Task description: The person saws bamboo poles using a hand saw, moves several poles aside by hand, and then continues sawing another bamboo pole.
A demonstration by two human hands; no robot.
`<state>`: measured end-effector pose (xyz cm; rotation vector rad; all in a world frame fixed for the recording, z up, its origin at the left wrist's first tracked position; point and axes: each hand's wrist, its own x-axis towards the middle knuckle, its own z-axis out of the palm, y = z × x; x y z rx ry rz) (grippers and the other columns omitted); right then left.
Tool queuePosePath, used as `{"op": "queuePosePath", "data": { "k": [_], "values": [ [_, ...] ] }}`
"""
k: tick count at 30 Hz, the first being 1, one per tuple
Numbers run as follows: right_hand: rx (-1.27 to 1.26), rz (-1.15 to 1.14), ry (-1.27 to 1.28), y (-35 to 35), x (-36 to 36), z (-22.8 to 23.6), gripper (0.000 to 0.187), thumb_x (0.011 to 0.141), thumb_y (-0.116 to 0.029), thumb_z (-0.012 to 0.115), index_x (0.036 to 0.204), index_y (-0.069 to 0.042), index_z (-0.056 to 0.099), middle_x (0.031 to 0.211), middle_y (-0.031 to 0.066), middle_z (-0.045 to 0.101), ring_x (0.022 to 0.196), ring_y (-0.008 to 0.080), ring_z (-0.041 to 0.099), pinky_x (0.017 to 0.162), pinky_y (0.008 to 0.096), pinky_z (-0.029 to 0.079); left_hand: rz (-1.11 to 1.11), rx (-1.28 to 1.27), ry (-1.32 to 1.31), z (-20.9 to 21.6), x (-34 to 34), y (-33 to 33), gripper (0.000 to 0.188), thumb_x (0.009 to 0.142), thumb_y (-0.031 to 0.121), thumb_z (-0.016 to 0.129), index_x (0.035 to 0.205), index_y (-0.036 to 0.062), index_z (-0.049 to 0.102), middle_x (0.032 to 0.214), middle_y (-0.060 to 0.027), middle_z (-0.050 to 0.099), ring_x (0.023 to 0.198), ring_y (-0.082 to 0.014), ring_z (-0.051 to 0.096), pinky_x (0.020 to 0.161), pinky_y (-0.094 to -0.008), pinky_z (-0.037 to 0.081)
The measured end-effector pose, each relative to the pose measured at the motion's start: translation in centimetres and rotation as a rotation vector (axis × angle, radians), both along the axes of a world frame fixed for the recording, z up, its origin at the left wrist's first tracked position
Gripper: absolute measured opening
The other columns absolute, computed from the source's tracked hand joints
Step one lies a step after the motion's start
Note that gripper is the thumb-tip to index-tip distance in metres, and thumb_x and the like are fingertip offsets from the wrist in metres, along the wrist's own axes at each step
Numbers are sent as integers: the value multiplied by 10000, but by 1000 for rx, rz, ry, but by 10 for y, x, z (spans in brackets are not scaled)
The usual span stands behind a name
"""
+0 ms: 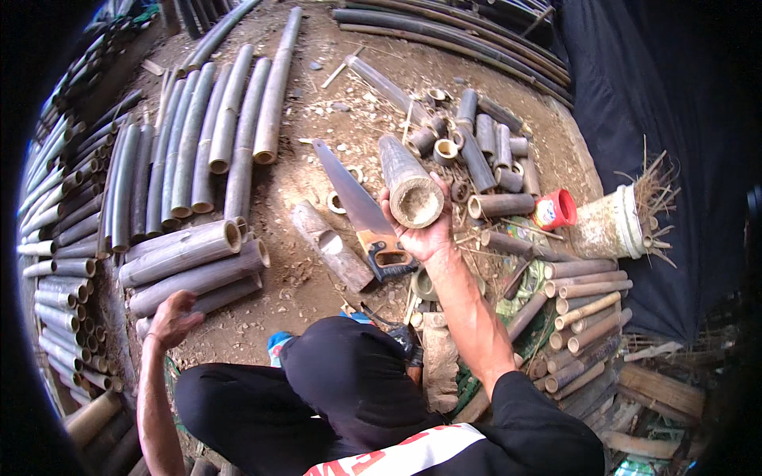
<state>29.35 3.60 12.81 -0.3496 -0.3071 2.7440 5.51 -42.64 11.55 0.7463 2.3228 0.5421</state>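
My right hand (429,238) grips a short bamboo section (403,174) from below, its cut end facing me and a closed node wall showing inside the rim. Over at the left, my left hand (172,320) is empty, its fingers apart and loosely bent, beside a small stack of thick bamboo lengths (186,258); whether it touches them I cannot tell. On the ground between my hands lies a handsaw (353,198) with a wooden handle. Left of the saw is a notched wooden block (332,247).
Long bamboo poles (210,119) lie in rows at the far left. Cut bamboo pieces (476,151) are heaped at the far right, near a red cup (556,209) and a dirty white bucket (607,226) of fibres. Thinner bamboo pieces (587,297) are stacked at right, before black sheeting (643,103).
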Motion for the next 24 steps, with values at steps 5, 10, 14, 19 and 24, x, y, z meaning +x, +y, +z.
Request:
{"op": "queuePosePath", "data": {
  "k": [5, 10, 14, 19, 24],
  "values": [
    [-95, 23, 65, -58, -32, 22, 682, 857, -552, 605, 1202, 28, 513, 1067, 204, 625, 1008, 346, 638, 856, 451, 578, 18, 272, -353, 18, 29, 73, 508, 925, 399, 632, 1217, -14, 580, 1083, -134, 672, 997, -202, 628, 905, -352, 505],
    [335, -13, -83, -124, -53, 8, 635, 914, -506, 552, 1295, -7, 451, 1142, 152, 602, 1038, 272, 621, 923, 418, 516, 252, 577, -1054, 24, 38, 137, 643, 945, 563, 537, 1280, 14, 542, 1126, -110, 631, 1000, -174, 608, 894, -370, 498],
    [1225, -124, -108, -183, -46, -36, 814, 940, -443, 574, 1503, 5, 193, 1400, 191, 409, 1255, 277, 474, 1036, 393, 415, 49, 741, -821, 10, 41, 181, 665, 895, 473, 655, 1342, 9, 489, 1225, -105, 608, 1067, -196, 601, 966, -360, 470],
    [2252, 307, -531, -146, 11, -93, 887, 793, -394, 731, 1465, -6, 300, 1411, 281, 362, 1289, 408, 407, 1056, 503, 396, -58, 530, -192, -36, 30, 126, 966, 596, 321, 827, 1390, -5, 384, 1172, -223, 619, 1084, -290, 612, 938, -365, 477],
    [2207, 407, -1092, -102, 59, -133, 872, 731, -360, 784, 1402, 14, 372, 1307, 261, 420, 1197, 436, 426, 975, 509, 428, -77, 141, 170, -62, 83, 60, 869, 572, 249, 768, 1362, 116, 433, 1217, -137, 569, 1160, -351, 542, 963, -439, 476]
  ]
}}
